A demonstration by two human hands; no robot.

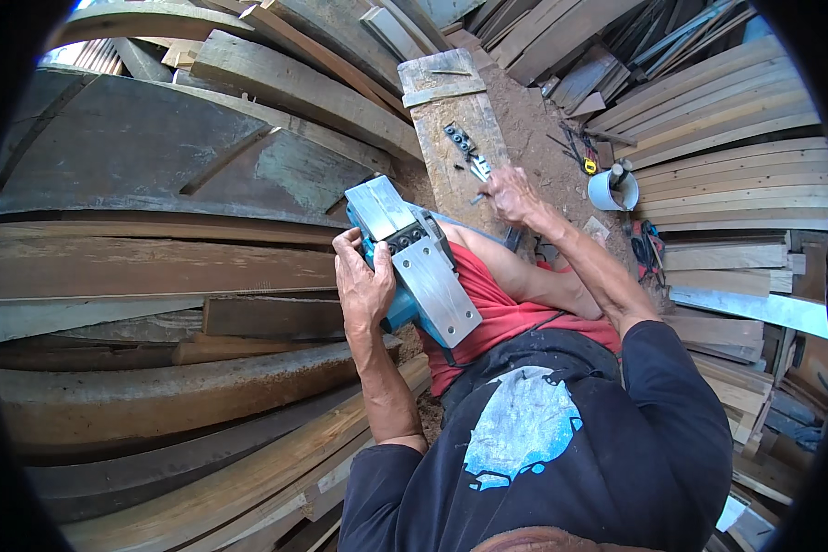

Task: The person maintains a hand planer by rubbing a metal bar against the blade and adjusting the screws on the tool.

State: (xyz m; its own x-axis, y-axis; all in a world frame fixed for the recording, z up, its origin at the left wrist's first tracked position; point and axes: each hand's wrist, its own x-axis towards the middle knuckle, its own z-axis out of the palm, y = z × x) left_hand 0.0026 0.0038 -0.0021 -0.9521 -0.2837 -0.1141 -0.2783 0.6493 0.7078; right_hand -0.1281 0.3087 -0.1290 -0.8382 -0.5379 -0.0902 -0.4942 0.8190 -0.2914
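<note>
An electric hand planer [391, 262] with a blue body lies upside down across my lap. Its metal sole plates face up, and the dark cutter drum [407, 237] with its bolts shows in the gap between them. My left hand [363, 281] grips the planer's side, thumb near the drum. My right hand [515, 196] is closed over the wooden board, and a short metal piece [478, 198] pokes out from its fingers; the rest is hidden. Just beyond it on the board lie a black bolted bar [458, 138] and some small silver pieces [480, 166].
A worn wooden board [432, 92] stretches ahead over sawdust-covered ground. Timber stacks [156, 262] crowd the left, curved planks [727, 101] the right. A white bucket [607, 193] holding tools stands right of the board, near a yellow tape measure [590, 166] and red-and-black tools [649, 248].
</note>
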